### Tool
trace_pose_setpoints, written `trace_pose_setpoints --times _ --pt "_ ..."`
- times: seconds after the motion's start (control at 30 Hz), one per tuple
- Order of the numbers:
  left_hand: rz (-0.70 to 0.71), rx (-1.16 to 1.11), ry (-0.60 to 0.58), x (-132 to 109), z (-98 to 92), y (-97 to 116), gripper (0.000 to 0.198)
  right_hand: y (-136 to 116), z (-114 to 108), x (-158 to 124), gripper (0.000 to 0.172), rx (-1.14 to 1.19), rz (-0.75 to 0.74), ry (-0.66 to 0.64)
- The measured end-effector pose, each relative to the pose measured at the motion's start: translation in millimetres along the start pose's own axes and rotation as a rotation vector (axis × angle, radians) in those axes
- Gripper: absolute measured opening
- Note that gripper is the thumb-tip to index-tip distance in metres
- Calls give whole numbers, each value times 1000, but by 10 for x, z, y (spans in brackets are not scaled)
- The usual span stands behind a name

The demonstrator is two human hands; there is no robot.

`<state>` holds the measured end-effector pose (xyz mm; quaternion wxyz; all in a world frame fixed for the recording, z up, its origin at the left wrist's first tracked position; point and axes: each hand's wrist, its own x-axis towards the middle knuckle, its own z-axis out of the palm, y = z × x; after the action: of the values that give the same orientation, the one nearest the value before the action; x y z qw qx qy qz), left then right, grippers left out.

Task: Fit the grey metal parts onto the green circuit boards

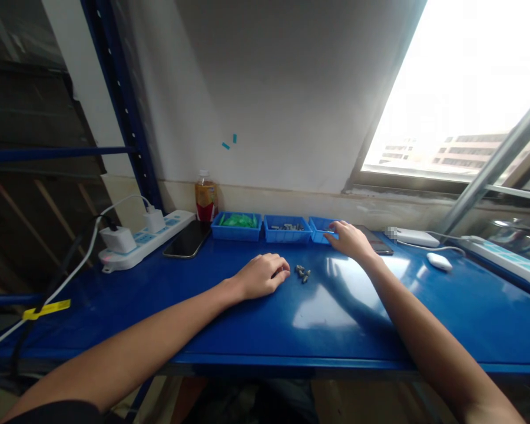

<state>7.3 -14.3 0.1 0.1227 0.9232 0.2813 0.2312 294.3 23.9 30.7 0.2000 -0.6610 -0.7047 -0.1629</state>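
Observation:
My left hand [265, 277] rests on the blue table, its fingers loosely curled and a gap between thumb and forefinger. I see nothing held in it. Just to its right lies a small pile of metal fittings [302, 273]. My right hand [348, 238] reaches over the right blue bin [318, 235], thumb and fingers apart at its rim. The hand partly covers that bin, and small parts inside are hard to make out. Beside it, the middle blue bin [287, 237] holds small metal pieces [288, 227]. Green pieces [238, 221] fill the left blue bin [235, 234].
A bottle [205, 197] stands against the wall behind a black phone [188, 239]. At left lies a power strip [148, 238] with plugged-in chargers. Another dark phone [375, 241], a white device [413, 237], a white case [439, 262] and a second power strip [507, 259] are at right.

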Motion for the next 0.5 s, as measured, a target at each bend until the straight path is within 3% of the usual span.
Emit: trace_pose_setpoints --times 0.1,0.23,0.37,0.5 --pt "4 22 -7 -5 -7 -7 21 -86 -54 -79 21 133 -192 -240" --pt "3 36 -6 -4 -3 -22 19 -386 -93 -220 30 306 -449 -500" --pt "-5 46 -16 -2 -1 -14 19 -548 -29 -285 22 355 -549 -483" --pt "-7 52 -16 -2 -7 -8 19 -592 7 -282 13 354 -512 -458"
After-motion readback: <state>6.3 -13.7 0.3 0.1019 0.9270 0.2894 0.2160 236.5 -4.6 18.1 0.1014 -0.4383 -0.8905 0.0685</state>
